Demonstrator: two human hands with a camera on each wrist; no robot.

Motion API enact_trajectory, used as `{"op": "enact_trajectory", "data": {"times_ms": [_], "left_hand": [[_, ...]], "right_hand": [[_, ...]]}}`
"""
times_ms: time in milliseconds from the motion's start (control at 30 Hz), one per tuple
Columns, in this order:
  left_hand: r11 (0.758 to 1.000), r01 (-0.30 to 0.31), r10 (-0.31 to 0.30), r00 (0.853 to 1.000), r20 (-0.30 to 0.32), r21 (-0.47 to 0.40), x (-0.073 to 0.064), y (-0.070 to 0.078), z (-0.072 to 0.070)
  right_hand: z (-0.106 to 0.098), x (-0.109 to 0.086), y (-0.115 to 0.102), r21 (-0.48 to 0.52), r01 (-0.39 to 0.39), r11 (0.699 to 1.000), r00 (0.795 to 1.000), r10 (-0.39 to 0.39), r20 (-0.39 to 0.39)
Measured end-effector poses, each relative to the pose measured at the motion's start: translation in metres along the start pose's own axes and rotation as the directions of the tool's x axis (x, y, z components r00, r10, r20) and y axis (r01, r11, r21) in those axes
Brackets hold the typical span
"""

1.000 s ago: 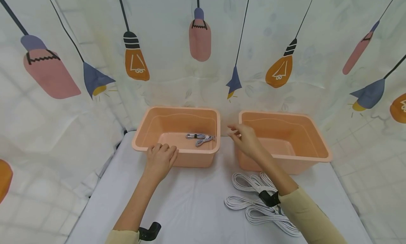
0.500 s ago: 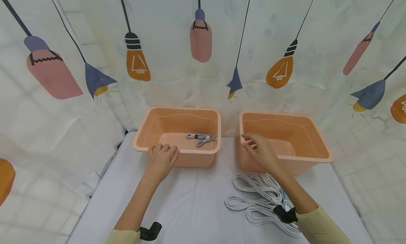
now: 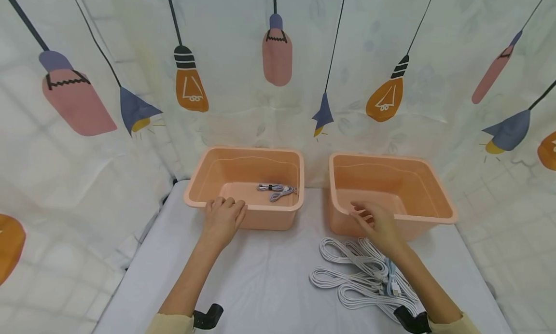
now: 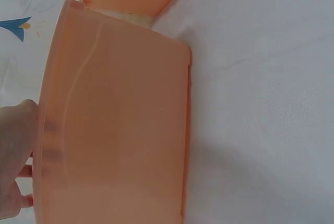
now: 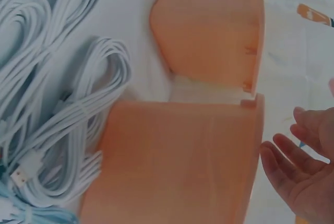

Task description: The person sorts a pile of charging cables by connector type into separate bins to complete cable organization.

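My left hand (image 3: 223,220) rests with its fingers hooked over the front rim of the left peach plastic bin (image 3: 265,219). Inside that bin, toward its right end, lie two small tied bundles of thin grey cable (image 3: 278,191). My right hand (image 3: 377,224) hovers above the front rim of the right peach bin (image 3: 427,222), fingers loosely bent and holding nothing. In the right wrist view its fingertips are near that bin's rim. Several coiled white cables (image 3: 347,278) lie on the table below the right hand. Among them, a USB plug (image 5: 26,169) and a light-blue cable (image 5: 39,213) show.
Both bins stand side by side at the back of a table covered in white cloth (image 3: 260,281), a narrow gap between them. Behind them hangs a curtain (image 3: 243,102) printed with lamps and bulbs. A black wrist mount (image 3: 208,317) is strapped to each forearm.
My right hand has moved right and toward me, from the gap between the bins to the right bin's front rim. My left hand has stayed on the left bin's rim.
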State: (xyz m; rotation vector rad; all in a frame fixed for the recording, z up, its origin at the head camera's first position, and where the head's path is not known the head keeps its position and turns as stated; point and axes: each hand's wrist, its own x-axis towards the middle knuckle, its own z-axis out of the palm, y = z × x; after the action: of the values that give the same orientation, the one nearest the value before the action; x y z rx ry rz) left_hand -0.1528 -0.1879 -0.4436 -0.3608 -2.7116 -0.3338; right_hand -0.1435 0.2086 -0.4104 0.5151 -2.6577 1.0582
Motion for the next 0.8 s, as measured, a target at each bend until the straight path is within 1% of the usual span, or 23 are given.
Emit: {"op": "enact_trajectory", "data": {"times_ms": [67,233,300,367,467,633,800], "left_hand": [[1.000,0.003,-0.003,1.000,-0.002,-0.005,0.000,0.000,0.001],[1.000,-0.002,0.002,1.000,-0.028,-0.009,0.000,0.001,0.001],[1.000,-0.006,0.006,0.999,-0.037,-0.007,0.000,0.002,0.001],[1.000,-0.004,0.004,0.999,-0.040,-0.008,0.000,0.002,0.001],[1.000,-0.001,0.000,0.999,-0.039,-0.009,-0.001,0.003,0.000],[1.000,0.001,-0.002,0.999,-0.038,-0.015,-0.001,0.003,0.001],[1.000,-0.004,0.003,0.999,-0.050,-0.019,0.000,0.003,0.001]], "right_hand": [[-0.002,-0.007,0.002,-0.005,-0.009,1.000,1.000,0.009,-0.001],[-0.007,-0.024,0.007,-0.001,-0.059,0.998,0.998,0.059,0.019],[-0.008,-0.030,0.010,-0.002,-0.066,0.998,0.998,0.066,0.020],[-0.008,-0.036,0.013,-0.012,-0.055,0.998,0.998,0.055,0.003],[-0.007,-0.043,0.020,-0.027,-0.014,1.000,0.999,0.013,-0.039],[-0.005,-0.054,0.033,-0.058,0.049,0.997,0.993,-0.055,-0.107],[-0.003,-0.064,0.045,-0.100,0.054,0.994,0.989,-0.068,-0.135]]}}
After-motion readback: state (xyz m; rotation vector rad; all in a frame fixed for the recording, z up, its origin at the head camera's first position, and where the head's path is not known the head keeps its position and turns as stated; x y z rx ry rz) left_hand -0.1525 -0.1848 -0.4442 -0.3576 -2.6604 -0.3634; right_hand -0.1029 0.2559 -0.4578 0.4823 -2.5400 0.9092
